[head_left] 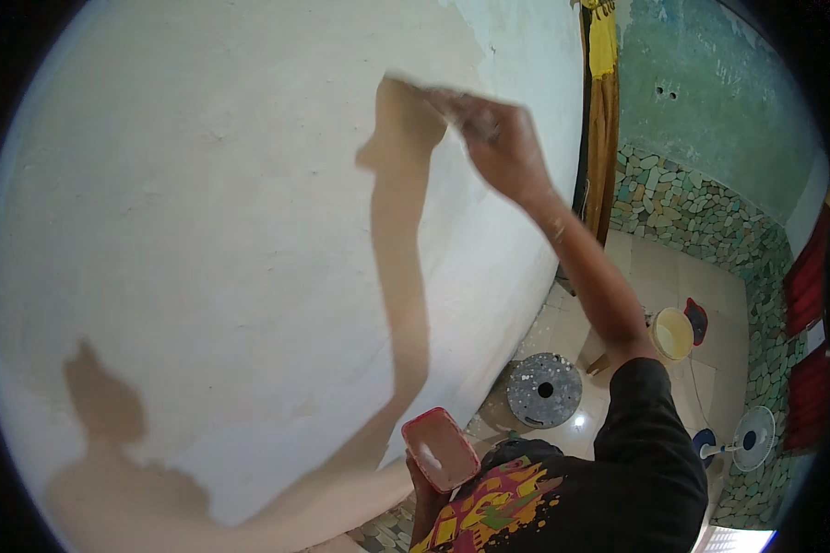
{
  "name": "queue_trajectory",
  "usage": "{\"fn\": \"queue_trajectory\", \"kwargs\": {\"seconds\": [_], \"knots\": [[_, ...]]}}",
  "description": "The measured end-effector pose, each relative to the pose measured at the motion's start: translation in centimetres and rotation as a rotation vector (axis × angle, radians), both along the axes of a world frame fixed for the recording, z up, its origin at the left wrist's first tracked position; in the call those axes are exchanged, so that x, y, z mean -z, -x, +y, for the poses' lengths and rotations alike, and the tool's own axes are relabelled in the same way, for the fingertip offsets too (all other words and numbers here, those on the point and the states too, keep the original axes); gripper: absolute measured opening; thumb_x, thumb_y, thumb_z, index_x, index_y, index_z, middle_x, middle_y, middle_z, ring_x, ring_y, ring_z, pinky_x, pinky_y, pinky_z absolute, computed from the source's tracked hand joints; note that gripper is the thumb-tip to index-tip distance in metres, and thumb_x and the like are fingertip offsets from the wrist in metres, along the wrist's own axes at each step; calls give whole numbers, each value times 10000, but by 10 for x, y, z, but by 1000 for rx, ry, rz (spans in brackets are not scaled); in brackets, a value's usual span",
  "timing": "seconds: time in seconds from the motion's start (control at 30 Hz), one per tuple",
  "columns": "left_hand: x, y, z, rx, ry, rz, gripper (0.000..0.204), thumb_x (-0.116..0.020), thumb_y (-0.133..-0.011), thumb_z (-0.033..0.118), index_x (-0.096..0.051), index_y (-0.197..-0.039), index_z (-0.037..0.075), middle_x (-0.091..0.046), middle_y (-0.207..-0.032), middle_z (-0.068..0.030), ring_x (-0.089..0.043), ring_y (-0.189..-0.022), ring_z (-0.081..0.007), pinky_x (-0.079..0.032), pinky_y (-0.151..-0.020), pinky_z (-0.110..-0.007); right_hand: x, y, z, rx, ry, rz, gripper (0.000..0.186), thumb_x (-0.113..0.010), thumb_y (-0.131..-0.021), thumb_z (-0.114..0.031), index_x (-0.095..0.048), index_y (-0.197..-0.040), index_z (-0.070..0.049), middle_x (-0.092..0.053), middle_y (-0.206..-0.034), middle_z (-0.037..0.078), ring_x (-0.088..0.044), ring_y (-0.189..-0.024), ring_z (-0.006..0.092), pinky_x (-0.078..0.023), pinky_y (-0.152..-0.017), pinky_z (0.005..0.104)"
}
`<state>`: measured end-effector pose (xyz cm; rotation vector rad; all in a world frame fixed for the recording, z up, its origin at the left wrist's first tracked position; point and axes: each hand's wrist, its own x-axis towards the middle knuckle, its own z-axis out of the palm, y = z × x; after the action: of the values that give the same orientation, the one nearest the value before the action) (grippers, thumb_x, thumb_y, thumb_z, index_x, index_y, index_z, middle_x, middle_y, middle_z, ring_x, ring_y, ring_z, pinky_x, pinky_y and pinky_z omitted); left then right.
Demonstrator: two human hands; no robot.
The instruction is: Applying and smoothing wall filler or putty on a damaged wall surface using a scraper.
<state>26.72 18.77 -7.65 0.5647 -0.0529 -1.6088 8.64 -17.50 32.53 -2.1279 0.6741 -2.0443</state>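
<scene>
My left hand is at the lower middle, close to my body. It grips a red rectangular plastic tub from the side and below. Inside the tub is a light brownish surface with a white patch. My right arm reaches up and across to the pale wall. The right hand is closed near the wall's upper part, blurred by motion. A thin, flat-looking shape juts from its fingers toward the wall; its kind cannot be made out. Whitish smears show on the hand and wrist.
On the tiled floor stand a grey speckled round drum and a cream bucket with a dark red-rimmed item beside it. A standing fan is at the right. A wooden frame borders the wall's right edge; stone cladding lies beyond.
</scene>
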Motion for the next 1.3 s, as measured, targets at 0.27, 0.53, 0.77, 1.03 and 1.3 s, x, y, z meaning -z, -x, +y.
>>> {"fn": "queue_trajectory", "kwargs": {"seconds": [0.27, 0.53, 0.77, 1.03, 1.3], "knots": [[18, -6, -9, -53, -96, -21, 734, -469, -995, 669, -436, -1514, 151, -590, -1418, -97, -612, -1240, -316, -529, -1019, -508, -66, 13, -51, 310, -167, -19, 311, -635, -934, -111, -743, -1225, -111, -767, -1096, 148, -745, -1053, 253, -546, -898, 334], [-23, 12, -36, 121, 141, 66, 753, -500, -993, 669, -417, -1532, 149, -571, -1438, -101, -604, -1267, -297, -535, -1028, -526, -4, -18, 34, -84, 29, 138, 364, -675, -814, -34, -766, -1158, -113, -734, -990, 177, -688, -851, 391, -572, -730, 435], [-16, 12, -36, 51, 10, -70, 732, -522, -996, 633, -426, -1527, 137, -565, -1452, -109, -607, -1268, -303, -539, -1023, -530, 56, 37, -19, -223, -104, -49, 380, -549, -862, 196, -730, -1146, 21, -727, -1223, 185, -702, -1159, 309, -566, -969, 355], [-5, 12, -24, -64, -50, -129, 712, -520, -1006, 603, -428, -1523, 122, -566, -1452, -116, -611, -1263, -305, -539, -1022, -531, 134, 28, -95, 338, 336, 315, 517, -761, -808, -165, -696, -1320, -203, -623, -1440, 36, -559, -1358, 270, -468, -1120, 420], [0, 15, -17, -120, -187, -131, 660, -524, -1014, 558, -460, -1486, 101, -602, -1392, -122, -635, -1209, -310, -551, -998, -512, 153, 38, -68, 148, -125, -19, 488, -600, -873, 40, -688, -1320, -134, -667, -1358, 112, -633, -1246, 327, -524, -1021, 391]]}}
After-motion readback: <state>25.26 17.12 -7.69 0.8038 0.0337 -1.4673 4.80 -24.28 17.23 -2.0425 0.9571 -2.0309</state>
